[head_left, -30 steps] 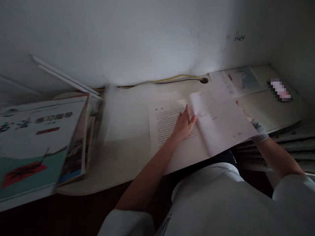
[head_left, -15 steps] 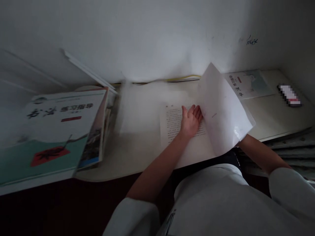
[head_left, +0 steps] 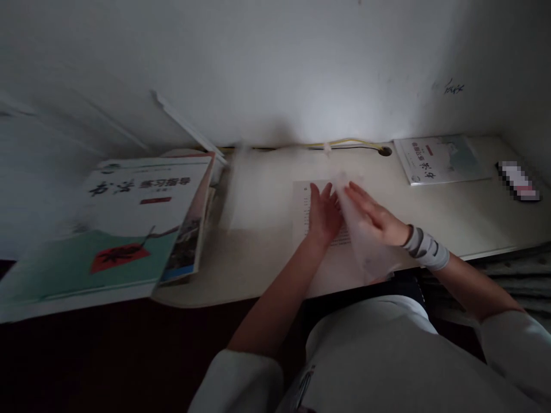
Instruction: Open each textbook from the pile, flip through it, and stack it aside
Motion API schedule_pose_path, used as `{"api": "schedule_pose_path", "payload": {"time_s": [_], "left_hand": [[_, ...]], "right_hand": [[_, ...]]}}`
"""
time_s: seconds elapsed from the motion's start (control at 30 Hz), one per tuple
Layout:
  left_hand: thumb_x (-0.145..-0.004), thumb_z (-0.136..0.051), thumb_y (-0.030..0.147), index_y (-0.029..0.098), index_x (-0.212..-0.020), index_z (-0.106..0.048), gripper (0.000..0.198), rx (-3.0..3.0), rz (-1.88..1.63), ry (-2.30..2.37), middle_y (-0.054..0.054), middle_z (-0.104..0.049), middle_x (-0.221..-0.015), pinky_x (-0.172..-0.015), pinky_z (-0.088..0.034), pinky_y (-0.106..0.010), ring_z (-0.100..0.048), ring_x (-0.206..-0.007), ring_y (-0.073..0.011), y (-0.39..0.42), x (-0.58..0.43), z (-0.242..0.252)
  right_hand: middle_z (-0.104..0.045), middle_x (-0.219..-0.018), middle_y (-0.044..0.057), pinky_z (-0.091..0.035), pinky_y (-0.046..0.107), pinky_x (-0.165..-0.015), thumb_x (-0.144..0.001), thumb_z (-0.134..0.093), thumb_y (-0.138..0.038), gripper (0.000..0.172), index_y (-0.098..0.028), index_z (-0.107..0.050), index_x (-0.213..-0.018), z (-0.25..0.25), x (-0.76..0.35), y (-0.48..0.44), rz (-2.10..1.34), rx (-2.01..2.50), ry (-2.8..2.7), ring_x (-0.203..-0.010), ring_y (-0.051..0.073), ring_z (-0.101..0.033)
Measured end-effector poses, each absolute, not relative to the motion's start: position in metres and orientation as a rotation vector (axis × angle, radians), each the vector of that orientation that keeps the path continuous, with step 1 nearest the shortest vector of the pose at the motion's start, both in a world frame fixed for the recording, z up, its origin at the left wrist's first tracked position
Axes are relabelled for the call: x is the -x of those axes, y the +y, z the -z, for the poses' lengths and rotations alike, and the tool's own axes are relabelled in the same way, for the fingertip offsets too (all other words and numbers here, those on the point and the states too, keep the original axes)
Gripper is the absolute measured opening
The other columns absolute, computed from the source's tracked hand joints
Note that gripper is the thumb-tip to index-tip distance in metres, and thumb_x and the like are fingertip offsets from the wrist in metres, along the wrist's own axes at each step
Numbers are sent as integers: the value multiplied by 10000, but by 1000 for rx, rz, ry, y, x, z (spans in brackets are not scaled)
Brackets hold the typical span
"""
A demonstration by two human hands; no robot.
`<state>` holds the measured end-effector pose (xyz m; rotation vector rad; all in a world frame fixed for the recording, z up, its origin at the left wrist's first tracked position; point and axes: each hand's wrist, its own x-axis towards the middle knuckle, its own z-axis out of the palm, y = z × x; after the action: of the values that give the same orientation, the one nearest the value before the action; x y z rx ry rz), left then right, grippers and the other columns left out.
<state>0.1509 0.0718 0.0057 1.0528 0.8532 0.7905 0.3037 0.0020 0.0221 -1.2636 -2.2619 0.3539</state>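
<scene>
A printed white sheet point(head_left: 306, 213) lies on the pale desk point(head_left: 258, 258) before me. My left hand point(head_left: 323, 217) rests flat on it, fingers stretched out. My right hand point(head_left: 375, 217), a striped band at its wrist, lies open with fingers extended against a second, motion-blurred page point(head_left: 365, 252) that stands nearly on edge just right of my left hand. Whether the right fingers grip that page is unclear.
A stack of books with a teal-and-white cover point(head_left: 129, 223) sits at the desk's left. A thin booklet point(head_left: 443, 160) lies at back right, beside a small blurred object point(head_left: 519, 180). A yellow cable point(head_left: 348, 143) runs along the wall to a desk hole point(head_left: 384, 151).
The right-hand page, lifted a moment ago, has swung over leftward toward my left hand, with my right hand following it. The view shifted right.
</scene>
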Motion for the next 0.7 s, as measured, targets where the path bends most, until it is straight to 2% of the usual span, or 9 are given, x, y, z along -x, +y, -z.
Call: {"api": "schedule_pose_path", "payload": {"time_s": [0.07,0.1,0.27,0.33,0.4,0.47,0.53,0.6,0.7], "left_hand": [[-819,27,750,195,-1459,-294,905,-1047,-793,884,-150,-446,-1449,-988,-453,-477,-491,-1277,-291,78,-125,-11],[-820,14,752,189,-1457,-293,904,-1017,-806,914,-154,-431,-1459,-977,-466,-469,-491,-1278,-289,81,-111,-12],[-864,-221,695,266,-1495,-155,766,-931,-876,1080,-117,-243,-1562,-946,-497,-464,-397,-1353,-286,75,-59,-18],[-864,-346,648,325,-1491,-151,732,-1153,-946,1173,-71,-197,-1582,-1005,-451,-469,-340,-1387,-274,63,-52,-24],[-841,-441,626,342,-1469,-241,718,-1508,-979,1209,-35,-189,-1585,-1088,-355,-482,-267,-1421,-265,48,-51,-32],[-828,-490,599,313,-1371,-451,615,-1897,-876,1139,-23,-258,-1564,-1151,-233,-498,-228,-1435,-262,35,-50,-40],[-843,-492,545,277,-1138,-655,431,-2165,-690,1040,-32,-405,-1492,-1178,-161,-493,-277,-1418,-256,28,-43,-42],[-851,-480,501,263,-935,-715,346,-2221,-538,1026,-49,-515,-1405,-1174,-189,-487,-354,-1380,-253,27,-29,-36],[-812,-527,470,254,-1050,-676,355,-2046,-479,1136,-74,-459,-1449,-1126,-297,-490,-371,-1370,-266,27,-4,-19]], "right_hand": [[-154,-1574,139,-262,527,-1118,-940,-364,-516,698,-215,-112,-1518,-15,-297,7,-314,1269,-2212,-1445,278,-151],[-130,-1581,136,-231,545,-1123,-942,-350,-512,716,-212,-61,-1524,-10,-293,9,-297,1307,-2190,-1453,278,-114],[-173,-1565,173,-248,637,-1063,-945,-374,-395,663,-187,-119,-1520,10,-274,18,-360,1487,-2447,-1432,332,-182],[-151,-1568,179,-259,626,-1065,-943,-384,-422,682,-170,-118,-1519,10,-265,19,-330,1496,-2470,-1434,325,-177],[-158,-1566,182,-257,607,-1077,-930,-411,-478,724,-159,-129,-1517,7,-256,20,-268,1493,-2446,-1438,319,-166],[-216,-1554,170,-258,600,-1082,-917,-452,-481,711,-174,-197,-1505,3,-252,23,-238,1434,-2498,-1432,318,-188],[-309,-1527,140,-279,583,-1082,-918,-473,-431,606,-206,-325,-1461,0,-255,30,-234,1338,-2562,-1413,303,-254],[-407,-1472,134,-307,542,-1083,-928,-455,-385,473,-201,-476,-1363,-1,-267,42,-206,1314,-2499,-1372,281,-342],[-473,-1396,194,-332,539,-1068,-899,-483,-372,429,-132,-578,-1242,1,-296,68,-121,1515,-2132,-1312,319,-414]]}}
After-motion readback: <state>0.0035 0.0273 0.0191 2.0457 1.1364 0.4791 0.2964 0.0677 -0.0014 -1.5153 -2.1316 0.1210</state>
